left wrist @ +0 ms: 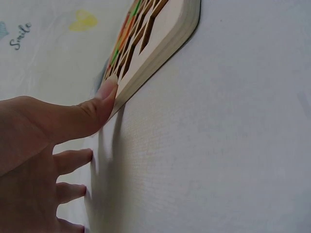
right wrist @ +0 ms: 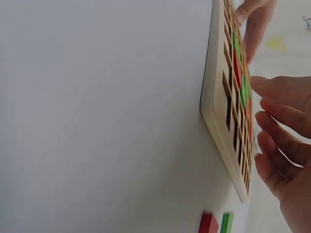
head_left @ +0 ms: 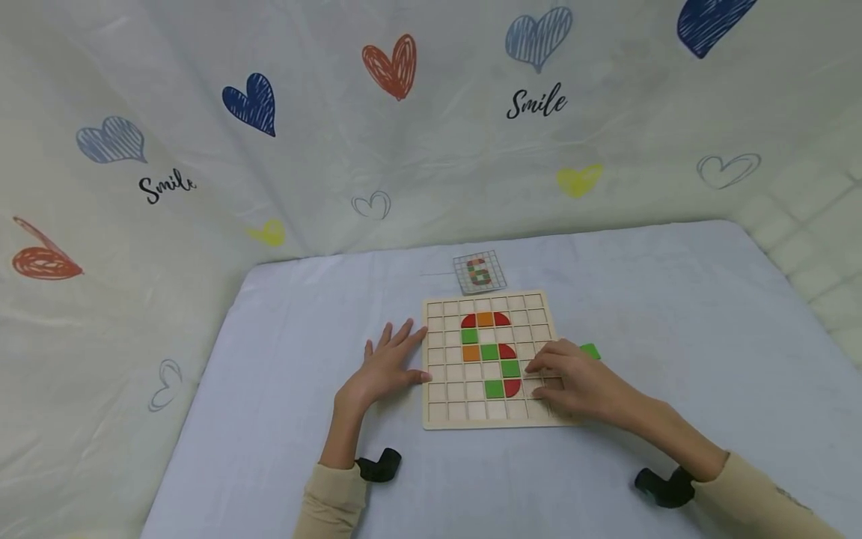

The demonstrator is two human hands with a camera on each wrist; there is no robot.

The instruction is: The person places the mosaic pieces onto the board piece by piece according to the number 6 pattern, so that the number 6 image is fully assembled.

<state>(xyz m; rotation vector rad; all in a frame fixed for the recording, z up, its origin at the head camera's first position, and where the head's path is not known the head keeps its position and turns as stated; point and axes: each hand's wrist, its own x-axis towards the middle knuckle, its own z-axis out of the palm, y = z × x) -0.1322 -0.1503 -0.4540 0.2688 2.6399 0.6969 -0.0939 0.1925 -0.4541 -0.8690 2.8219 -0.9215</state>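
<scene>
A wooden grid board [head_left: 458,412] lies on the table with red rounded pieces [head_left: 512,388], green squares [head_left: 510,368] and orange squares [head_left: 485,320] set in some cells. My left hand [head_left: 380,374] is spread at the board's left edge; in the left wrist view its thumb [left wrist: 99,104] touches the rim. Over the board's right side hovers my right hand [head_left: 581,382], its fingers loosely bent. Nothing shows between the right fingers [right wrist: 279,136] in the right wrist view. Beyond the board is a card [head_left: 480,272] printed with a similar coloured pattern.
A loose green piece [head_left: 591,351] lies right of the board, partly behind my right hand. In the right wrist view a red piece [right wrist: 208,223] lies beside a green one. White cloth covers the table [head_left: 694,322]; a curtain [head_left: 444,150] with printed hearts hangs behind.
</scene>
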